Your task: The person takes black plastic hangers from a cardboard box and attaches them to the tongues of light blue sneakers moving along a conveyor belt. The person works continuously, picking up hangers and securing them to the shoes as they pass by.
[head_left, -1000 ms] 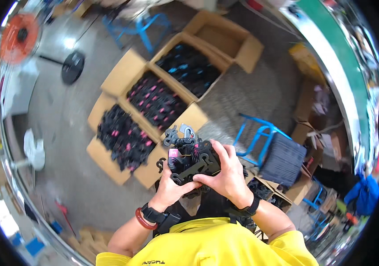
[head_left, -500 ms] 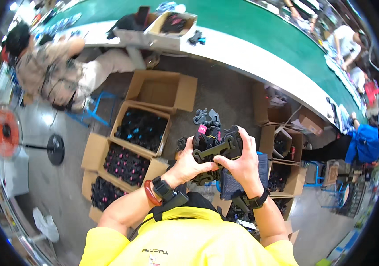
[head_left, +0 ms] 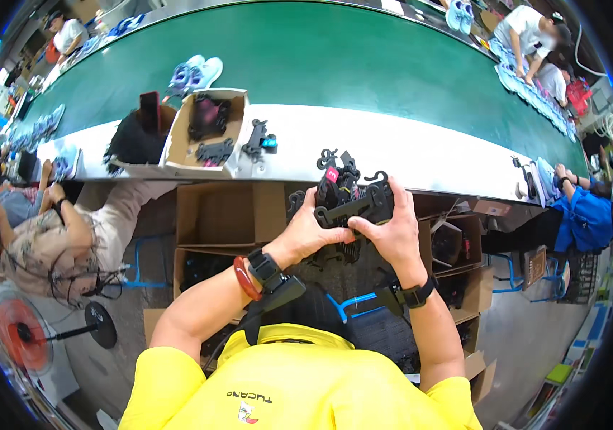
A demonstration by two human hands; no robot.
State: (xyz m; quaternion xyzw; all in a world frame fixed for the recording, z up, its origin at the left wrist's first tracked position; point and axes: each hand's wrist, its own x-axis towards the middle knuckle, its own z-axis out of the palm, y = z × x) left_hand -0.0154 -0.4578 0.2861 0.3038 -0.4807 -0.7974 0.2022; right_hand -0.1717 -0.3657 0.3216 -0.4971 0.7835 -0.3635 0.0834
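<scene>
Both my hands hold a bundle of black plastic hooked hangers [head_left: 349,208] in front of my chest, at the near edge of the white-bordered table. A pink tag shows on one hanger, and the hooks stick up at the top. My left hand [head_left: 303,236] grips the left side, thumb pressed against the front. My right hand [head_left: 396,236] wraps the right side, its thumb beside the left one. Ahead to the left, a carton [head_left: 236,147] on the table contains more black hangers [head_left: 210,118]. Beside it lies a loose hanger [head_left: 255,137] with a blue tag.
A long green table surface [head_left: 364,68] with a white border [head_left: 392,143] stretches ahead, with light-blue shoes [head_left: 195,74] on it. Open cardboard boxes [head_left: 217,215] stand below its edge. A blue-framed stool [head_left: 349,304] is near me. Co-workers sit left [head_left: 55,244] and right [head_left: 586,222]; a fan [head_left: 25,333] stands left.
My view has tilted up and shifted toward the table, so more of the table shows and the floor boxes show less. The bundle stays in both hands, now against the table's near edge.
</scene>
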